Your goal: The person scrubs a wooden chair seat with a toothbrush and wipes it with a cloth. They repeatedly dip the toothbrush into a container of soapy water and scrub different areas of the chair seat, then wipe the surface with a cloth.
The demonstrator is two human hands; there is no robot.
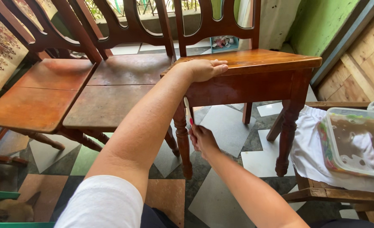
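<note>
Your left hand (203, 69) lies flat, fingers together, on the chair (254, 63) seat's near-left corner; right hand (201, 139) below pinches a brush (188, 112), upright, tip up against the front-left leg (182, 135); tub (355, 141) on cloth (309, 147) sits right.

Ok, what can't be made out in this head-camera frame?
- Brush head: hidden behind the chair leg.
- Right hand grip: fingers face away.
- Plastic container contents: clouded by murky liquid, cut off at right edge.
- Animal at bottom left: cropped by frame.
- Left hand rests on the chair seat.
</note>
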